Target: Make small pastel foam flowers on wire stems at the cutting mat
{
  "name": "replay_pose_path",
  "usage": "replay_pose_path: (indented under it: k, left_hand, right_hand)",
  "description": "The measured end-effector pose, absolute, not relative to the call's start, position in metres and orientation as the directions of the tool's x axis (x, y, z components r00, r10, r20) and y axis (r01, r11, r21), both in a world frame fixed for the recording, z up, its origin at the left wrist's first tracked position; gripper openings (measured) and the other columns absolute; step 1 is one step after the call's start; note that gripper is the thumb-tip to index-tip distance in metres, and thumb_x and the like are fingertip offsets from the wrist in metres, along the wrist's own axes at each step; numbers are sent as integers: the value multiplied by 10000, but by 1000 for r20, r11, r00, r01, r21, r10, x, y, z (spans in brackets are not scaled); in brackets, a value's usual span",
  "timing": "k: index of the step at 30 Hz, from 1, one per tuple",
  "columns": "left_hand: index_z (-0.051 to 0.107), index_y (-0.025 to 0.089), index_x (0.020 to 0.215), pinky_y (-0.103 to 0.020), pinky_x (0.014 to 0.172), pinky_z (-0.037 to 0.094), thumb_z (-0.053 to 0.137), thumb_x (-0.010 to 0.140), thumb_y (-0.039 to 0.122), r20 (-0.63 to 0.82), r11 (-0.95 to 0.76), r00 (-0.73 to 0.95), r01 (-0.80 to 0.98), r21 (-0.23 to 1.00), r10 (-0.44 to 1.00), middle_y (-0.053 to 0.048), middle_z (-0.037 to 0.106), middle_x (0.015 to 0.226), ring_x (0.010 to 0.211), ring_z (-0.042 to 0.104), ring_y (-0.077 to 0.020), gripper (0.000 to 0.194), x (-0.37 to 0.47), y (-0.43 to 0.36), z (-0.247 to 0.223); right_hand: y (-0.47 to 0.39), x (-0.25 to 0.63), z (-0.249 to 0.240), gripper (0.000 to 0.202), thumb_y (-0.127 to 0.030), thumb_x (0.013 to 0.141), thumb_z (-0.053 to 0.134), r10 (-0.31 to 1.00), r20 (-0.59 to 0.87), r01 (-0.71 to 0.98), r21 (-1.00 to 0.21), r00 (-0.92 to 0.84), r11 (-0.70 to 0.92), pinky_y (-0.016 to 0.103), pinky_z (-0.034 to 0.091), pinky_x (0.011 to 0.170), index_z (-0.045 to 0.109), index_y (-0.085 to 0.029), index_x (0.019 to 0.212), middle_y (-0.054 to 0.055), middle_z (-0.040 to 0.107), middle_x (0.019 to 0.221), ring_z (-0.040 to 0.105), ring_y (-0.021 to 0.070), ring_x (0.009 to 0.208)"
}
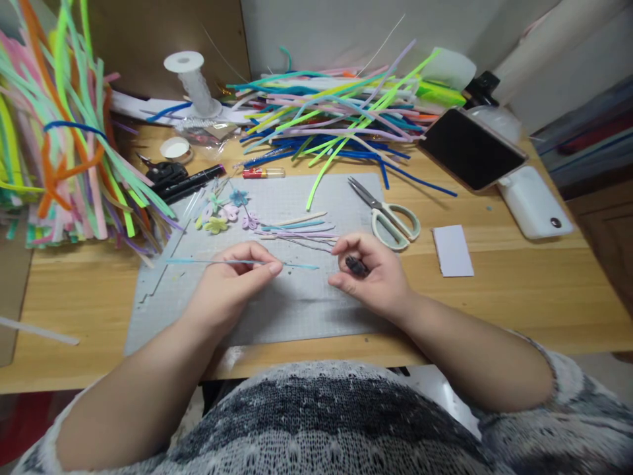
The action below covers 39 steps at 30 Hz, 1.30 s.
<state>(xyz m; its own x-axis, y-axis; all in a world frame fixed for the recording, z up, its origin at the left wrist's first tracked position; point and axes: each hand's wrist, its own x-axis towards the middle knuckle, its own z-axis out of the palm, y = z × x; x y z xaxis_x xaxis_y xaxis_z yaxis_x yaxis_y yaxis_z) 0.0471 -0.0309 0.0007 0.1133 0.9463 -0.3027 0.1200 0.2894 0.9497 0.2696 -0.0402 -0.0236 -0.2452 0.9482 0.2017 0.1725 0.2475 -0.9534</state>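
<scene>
My left hand (232, 280) pinches a thin light-blue pipe cleaner (302, 266) between thumb and fingertips. The stem lies level above the grey cutting mat (306, 316), sticking out on both sides of the hand. To its right, my right hand (383, 280) curls around a small black object (356, 266), whose kind is mostly hidden by the fingers. Thumb and index finger of that hand are apart, facing the stem's tip without touching it. Behind the hands lie several cut stems (301, 231) in lilac, blue and cream, plus small fuzzy flowers (216, 225).
Scissors (390, 221) lie on the mat's right edge, near a white card (453, 251). A phone (472, 150) leans on a stand at right. Piled pipe cleaners (336, 112) line the back; a tall bundle (74, 132) stands left. Black pens (192, 185) and a spool (198, 86) sit back left.
</scene>
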Motion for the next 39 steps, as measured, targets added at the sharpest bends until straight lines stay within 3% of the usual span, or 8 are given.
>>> replay_pose_path:
  k: [6,15,17,20,26,30,34,39]
  left_hand:
    - [661,177,674,-218,495,317,720,678,359,-364,315,155,272,909,918,-4,609,596,515,448,-92,192,64,-38,-10]
    - [668,174,697,-247,520,309,654,735,358,-320,217,244,370,903,915,15,497,551,537,407,-108,188,70,-44,-17]
    - [665,177,835,-234,509,296,668,733,329,-322,247,245,295,923,914,45,430,562,528,381,-96,183,70,-43,-19]
    - [554,198,1080,-209,492,294,693,702,249,-273,270,121,48,962,954,59,416,668,545,374,-81,407,67,-37,-19]
    - [475,211,1054,-187,435,265,658,632,136,-316,275,-125,-265,924,941,39,449,807,501,345,-44,466,58,-25,-16]
    - [492,210,1034,-184,429,272,651,612,107,-291,237,-151,-300,924,945,38,446,805,497,355,-41,463,57,-24,-12]
    - [510,207,1010,-186,421,277,651,607,97,-275,212,-175,-309,927,945,32,454,807,492,355,-42,441,55,-22,-10]
    - [535,202,963,-192,411,270,635,588,64,-221,123,-273,-334,934,936,26,460,804,499,358,-47,411,49,-17,-4]
  right_hand:
    - [-47,268,-21,215,-330,787,706,864,359,465,-734,-352,494,245,411,542,637,-200,944,-25,640,665,554,92,555]
    - [-48,265,-20,163,-310,885,562,846,226,625,-587,-483,514,276,452,638,687,-207,862,4,742,792,673,150,717]
    - [-46,268,-20,160,-304,879,556,869,180,679,-560,-460,475,278,436,634,689,-217,857,3,741,790,671,155,721]
    - [-39,274,-19,124,-231,821,573,922,112,825,-418,-370,381,293,386,613,690,-233,861,14,743,816,669,187,759]
    - [-28,280,-21,183,-160,714,575,958,-20,938,-213,-285,274,290,257,555,674,-243,845,26,731,799,639,208,736]
    - [-30,277,-19,122,-224,756,582,960,-39,933,-248,-277,259,289,248,550,664,-247,843,25,731,792,636,213,724]
    - [-27,283,-13,128,-328,800,590,986,14,876,-458,-164,152,291,331,569,629,-249,893,14,709,782,617,196,690]
    - [-4,301,-23,270,-222,811,547,979,200,770,-629,27,107,336,446,698,519,-230,1079,53,659,970,606,204,806]
